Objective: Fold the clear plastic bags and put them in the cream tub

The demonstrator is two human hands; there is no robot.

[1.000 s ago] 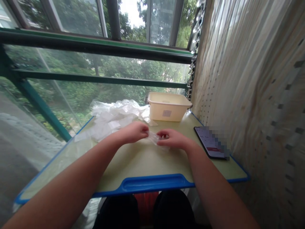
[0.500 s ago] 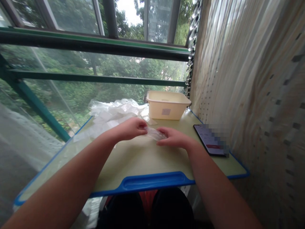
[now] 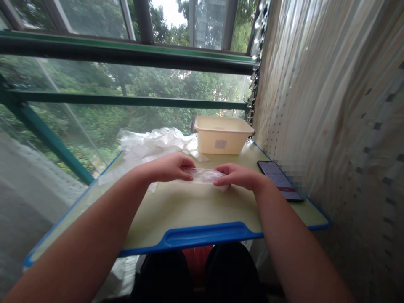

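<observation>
A clear plastic bag, gathered into a narrow strip, stretches between my two hands just over the table. My left hand pinches its left end between thumb and fingers. At the other end, my right hand grips it with thumb and fingertips, and a loose corner hangs below. Behind my left hand lies a heap of crumpled clear plastic bags. A cream plastic bin with a small label stands beyond my right hand.
The pale green table has a blue rim with a molded tray groove at the front. A phone lies at the right. A curtain hangs along the right side, and a green railing runs before the window.
My hands have drawn slightly apart, so the plastic bag is stretched flatter and wider between them. The view has tilted a little; the bin, the heap and the phone stay in place.
</observation>
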